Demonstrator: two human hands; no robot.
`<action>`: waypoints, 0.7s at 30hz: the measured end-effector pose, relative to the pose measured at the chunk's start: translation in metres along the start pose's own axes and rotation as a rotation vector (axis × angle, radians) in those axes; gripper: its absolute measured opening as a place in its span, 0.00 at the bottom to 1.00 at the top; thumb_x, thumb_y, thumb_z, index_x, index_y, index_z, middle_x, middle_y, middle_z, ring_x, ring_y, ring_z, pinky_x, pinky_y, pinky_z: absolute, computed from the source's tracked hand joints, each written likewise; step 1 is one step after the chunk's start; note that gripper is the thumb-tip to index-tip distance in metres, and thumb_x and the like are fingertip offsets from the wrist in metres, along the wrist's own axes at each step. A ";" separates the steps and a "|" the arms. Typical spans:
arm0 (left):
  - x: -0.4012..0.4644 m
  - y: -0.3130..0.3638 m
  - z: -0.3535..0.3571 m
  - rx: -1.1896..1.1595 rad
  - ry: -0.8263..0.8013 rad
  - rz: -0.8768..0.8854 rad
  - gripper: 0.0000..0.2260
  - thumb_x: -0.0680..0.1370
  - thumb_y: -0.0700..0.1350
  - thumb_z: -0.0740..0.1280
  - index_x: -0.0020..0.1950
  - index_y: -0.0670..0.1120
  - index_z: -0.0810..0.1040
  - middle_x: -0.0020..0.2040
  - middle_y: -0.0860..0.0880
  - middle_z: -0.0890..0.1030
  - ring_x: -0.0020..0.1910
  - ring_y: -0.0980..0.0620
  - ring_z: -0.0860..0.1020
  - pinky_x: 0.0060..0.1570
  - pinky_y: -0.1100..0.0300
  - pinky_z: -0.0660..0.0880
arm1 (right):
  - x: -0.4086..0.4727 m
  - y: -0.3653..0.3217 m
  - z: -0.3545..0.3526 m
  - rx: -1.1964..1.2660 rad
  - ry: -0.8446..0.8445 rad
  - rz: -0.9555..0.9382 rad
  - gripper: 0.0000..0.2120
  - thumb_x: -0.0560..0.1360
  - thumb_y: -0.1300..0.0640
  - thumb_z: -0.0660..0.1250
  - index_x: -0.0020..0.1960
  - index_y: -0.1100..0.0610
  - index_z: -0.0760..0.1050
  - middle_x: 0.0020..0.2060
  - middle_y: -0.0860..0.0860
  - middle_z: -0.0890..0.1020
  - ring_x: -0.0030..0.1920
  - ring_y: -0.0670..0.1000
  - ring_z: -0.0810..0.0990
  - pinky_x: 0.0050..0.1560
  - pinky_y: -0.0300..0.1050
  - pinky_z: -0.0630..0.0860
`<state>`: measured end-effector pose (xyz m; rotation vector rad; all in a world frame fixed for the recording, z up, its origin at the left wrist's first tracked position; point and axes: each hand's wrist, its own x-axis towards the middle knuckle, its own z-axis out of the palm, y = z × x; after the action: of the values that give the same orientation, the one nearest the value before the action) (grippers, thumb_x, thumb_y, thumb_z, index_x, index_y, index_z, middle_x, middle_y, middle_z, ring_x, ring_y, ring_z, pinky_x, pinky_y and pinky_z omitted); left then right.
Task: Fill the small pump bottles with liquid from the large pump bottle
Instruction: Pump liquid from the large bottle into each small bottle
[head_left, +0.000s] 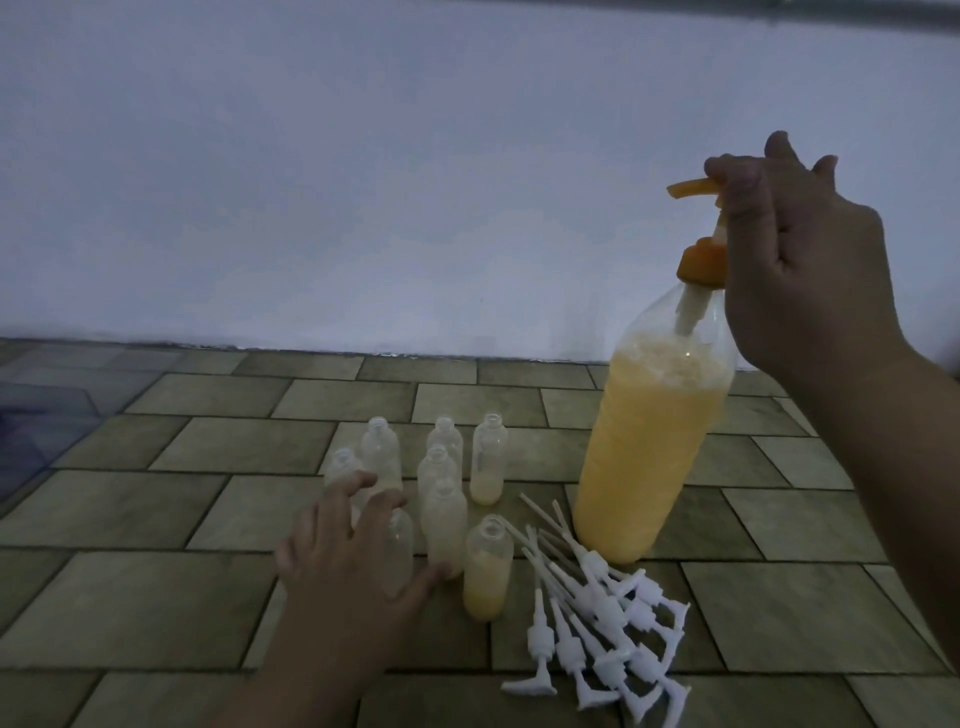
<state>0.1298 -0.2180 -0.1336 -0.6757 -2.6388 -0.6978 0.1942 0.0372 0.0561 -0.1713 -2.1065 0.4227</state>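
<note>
The large clear plastic bottle of orange liquid (649, 447) stands on the brown tiled floor (208, 519), nearly full, so it is probably heavy and steady at the base but top-heavy once tilted. The right hand (800, 260) grips its orange pump head (698, 189) from above, fingers curled round the raised plunger; that is the natural hold for pressing. Left of the big bottle stands a cluster of small translucent plastic bottles (441, 467), all uncapped, light and easy to topple. The one nearest the big bottle's foot, a small bottle partly filled with orange liquid (487, 569), looks slippery if wetted. The left hand (353, 551) hovers spread and released over the cluster, holding nothing. A heap of white pump tops (597, 629) lies just in front of the big bottle.
</note>
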 end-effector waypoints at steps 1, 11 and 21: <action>0.000 0.000 0.002 0.003 0.021 0.015 0.24 0.65 0.67 0.58 0.57 0.57 0.70 0.60 0.53 0.70 0.54 0.48 0.71 0.45 0.48 0.68 | 0.001 0.001 0.000 -0.007 0.002 -0.004 0.20 0.83 0.52 0.48 0.63 0.58 0.74 0.58 0.63 0.77 0.72 0.48 0.56 0.70 0.37 0.47; 0.004 0.000 0.006 0.012 0.001 0.178 0.28 0.59 0.43 0.80 0.55 0.46 0.74 0.46 0.50 0.79 0.43 0.49 0.78 0.40 0.54 0.77 | 0.001 0.004 0.000 -0.028 -0.005 -0.016 0.21 0.83 0.51 0.47 0.63 0.58 0.74 0.62 0.59 0.75 0.72 0.50 0.56 0.70 0.36 0.46; -0.001 0.001 0.012 0.026 -0.017 0.225 0.34 0.53 0.41 0.82 0.53 0.49 0.70 0.44 0.50 0.80 0.39 0.49 0.80 0.37 0.57 0.78 | 0.005 0.012 0.004 -0.030 -0.003 -0.025 0.21 0.83 0.49 0.47 0.63 0.57 0.74 0.53 0.46 0.76 0.74 0.50 0.58 0.68 0.28 0.43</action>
<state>0.1288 -0.2114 -0.1432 -0.9559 -2.5283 -0.5937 0.1876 0.0491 0.0531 -0.1618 -2.1167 0.3763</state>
